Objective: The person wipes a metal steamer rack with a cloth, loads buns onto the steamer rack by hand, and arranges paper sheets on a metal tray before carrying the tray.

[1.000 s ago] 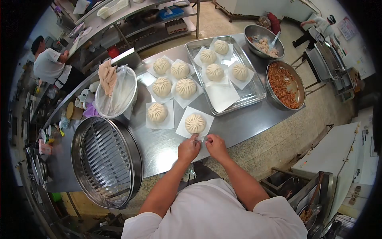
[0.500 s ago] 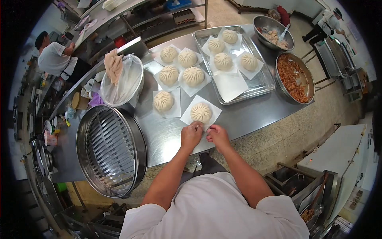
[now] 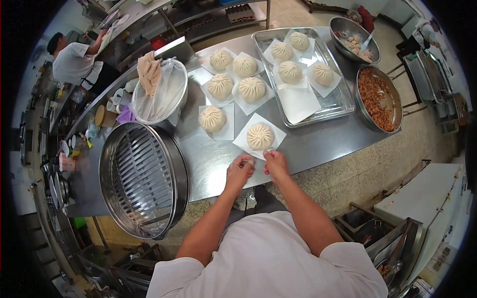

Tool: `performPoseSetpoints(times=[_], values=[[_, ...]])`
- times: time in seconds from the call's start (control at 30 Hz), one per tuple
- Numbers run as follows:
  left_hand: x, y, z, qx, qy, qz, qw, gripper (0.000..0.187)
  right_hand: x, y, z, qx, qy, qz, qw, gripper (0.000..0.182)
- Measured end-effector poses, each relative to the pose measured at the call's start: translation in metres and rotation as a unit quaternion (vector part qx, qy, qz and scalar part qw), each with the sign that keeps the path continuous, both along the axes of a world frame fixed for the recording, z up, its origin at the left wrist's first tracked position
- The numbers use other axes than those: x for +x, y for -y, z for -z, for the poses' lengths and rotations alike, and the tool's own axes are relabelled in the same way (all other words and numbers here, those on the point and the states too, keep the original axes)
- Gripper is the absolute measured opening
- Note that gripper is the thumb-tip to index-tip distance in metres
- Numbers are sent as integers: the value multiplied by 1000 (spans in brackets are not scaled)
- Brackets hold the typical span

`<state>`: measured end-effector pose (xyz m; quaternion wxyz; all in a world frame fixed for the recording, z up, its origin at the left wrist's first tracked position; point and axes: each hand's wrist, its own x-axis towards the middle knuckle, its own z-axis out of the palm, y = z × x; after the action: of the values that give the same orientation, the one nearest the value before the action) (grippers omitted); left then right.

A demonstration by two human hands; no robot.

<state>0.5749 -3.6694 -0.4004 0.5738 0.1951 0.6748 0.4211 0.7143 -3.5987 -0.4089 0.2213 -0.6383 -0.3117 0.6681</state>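
Both hands pinch the near edge of a paper square carrying 1 pleated bun.

The left hand (image 3: 240, 170) and right hand (image 3: 275, 164) each close narrowly on the paper square (image 3: 259, 136), so the raw pleated bun (image 3: 260, 136) just beyond the fingertips need not be touched, it seems. Left of the grip sits a steel steamer basket (image 3: 143, 180); further beyond, 5 more buns on papers and a tray (image 3: 343, 102) with 4. No readable writing shows.

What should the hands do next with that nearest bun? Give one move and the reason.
Probably pinch the paper square and lift the bun toward the steamer tray: both the left hand and the right hand sit at the paper's near edge, and the steamer holds nothing.
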Motion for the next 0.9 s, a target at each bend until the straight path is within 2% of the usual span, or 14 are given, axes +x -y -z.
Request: performPoseSetpoints(times=[0.17,0.27,0.33,0.43,0.47,0.5,0.53,0.6,0.63,0.7,0.73,0.8,0.83,0.9], values=[[11,-4,-4,8,40,64,997,32,0,3,8,34,25,-25,999,31],[13,-9,-4,13,93,21,995,29,2,6,9,45,38,-33,998,34],[13,-12,5,21,210,-58,976,27,2,7,7,41,36,-34,998,35],[13,-13,4,29,256,-121,959,20,12,6,9,47,70,-81,993,33],[12,-14,4,32,256,-124,958,20,20,5,2,175,169,-151,958,29],[12,-12,4,34,272,-152,950,17,23,4,-4,298,262,-215,892,29],[12,-12,5,36,289,-178,940,15,22,0,-7,299,262,-218,891,29],[12,-10,5,45,291,-196,935,16,16,-13,-34,461,288,-177,821,43],[12,-10,5,55,293,-212,931,17,9,-22,-41,461,288,-179,820,43],[12,-12,7,59,289,-233,927,18,-11,-40,-51,531,315,-302,726,76],[11,-14,8,63,283,-252,923,19,-20,-47,-52,531,314,-304,726,76],[11,-16,8,79,298,-265,914,22,-36,-59,-54,416,372,-476,680,91],[11,-19,8,95,314,-274,904,24,-40,-65,-52,420,369,-480,676,91],[14,-26,1,102,328,-312,886,26,-41,-74,-49,364,354,-499,703,94]])
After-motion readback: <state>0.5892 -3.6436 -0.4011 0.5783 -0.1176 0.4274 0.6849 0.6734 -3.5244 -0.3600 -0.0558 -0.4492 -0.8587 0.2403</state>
